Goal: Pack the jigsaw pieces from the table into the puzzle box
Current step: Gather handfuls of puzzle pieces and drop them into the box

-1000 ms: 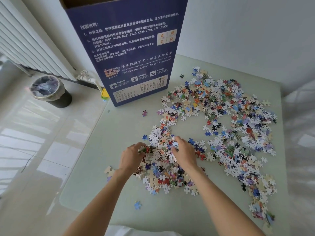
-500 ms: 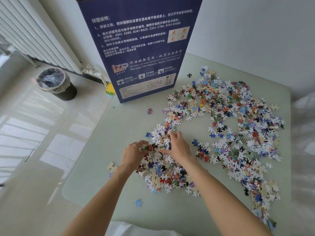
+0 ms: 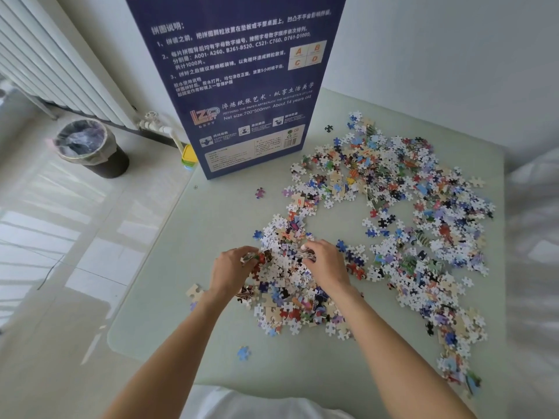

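Hundreds of jigsaw pieces lie loose on the pale green bench, spread in a wide arc from the far right side, down the right edge and round to a denser heap near the middle, where both hands work. The left hand sits at the left edge of that heap with its fingers curled round a small clutch of pieces, the coloured bits showing at its fingertips. The right hand is just across the heap from it, knuckles up, its fingers bent in and pinching a few pieces at their tips; the two hands are close but not touching, with white and blue pieces between them. A few strays lie apart from the mass: a blue piece near the person at the left of the arms, a tan piece by the left wrist, a purple piece towards the box and a dark piece at the far side. The puzzle box, tall and dark blue with white printed text, stands upright on the far left part of the bench, well apart from the hands. Left of the bench, on the tiled floor, stand a lined waste bin and a white radiator along the wall
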Motion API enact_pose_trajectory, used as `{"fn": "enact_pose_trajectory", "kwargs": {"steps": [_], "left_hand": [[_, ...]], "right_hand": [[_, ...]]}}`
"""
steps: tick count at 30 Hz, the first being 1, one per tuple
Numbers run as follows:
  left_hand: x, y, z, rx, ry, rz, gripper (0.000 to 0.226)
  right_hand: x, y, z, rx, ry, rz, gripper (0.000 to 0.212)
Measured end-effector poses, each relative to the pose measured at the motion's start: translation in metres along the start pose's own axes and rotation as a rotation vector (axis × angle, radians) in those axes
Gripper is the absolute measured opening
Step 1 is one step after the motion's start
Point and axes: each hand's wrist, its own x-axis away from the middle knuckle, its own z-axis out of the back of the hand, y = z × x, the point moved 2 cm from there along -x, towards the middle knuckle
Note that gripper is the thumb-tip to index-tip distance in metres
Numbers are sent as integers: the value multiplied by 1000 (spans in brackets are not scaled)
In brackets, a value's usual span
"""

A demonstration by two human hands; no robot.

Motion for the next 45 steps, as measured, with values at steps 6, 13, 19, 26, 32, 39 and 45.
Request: {"fn": "enact_pose_trajectory", "kwargs": {"steps": [6,13,19,26,32,39,45], "left_hand": [[13,11,21,27,36,-5,25],[22,84,107,151,220,-292,27],[4,184,233,94,630,-713,27],[-55,250,322,-208,842,-727,26],[-93,242,318,-482,678,-572,28],[-103,231,318,-497,636,-501,30],[-97,221,317,-418,675,-561,20]], "right_hand": [[19,-1,25,-214,20,-77,31],[20,-44,122,-530,76,69,29],[-3,-123,238,-550,237,381,32],[-74,-184,319,-581,351,508,25],[-123,-227,345,-414,459,670,21],[-160,-251,336,207,530,997,19],[-172,-254,323,505,611,1209,17]]}}
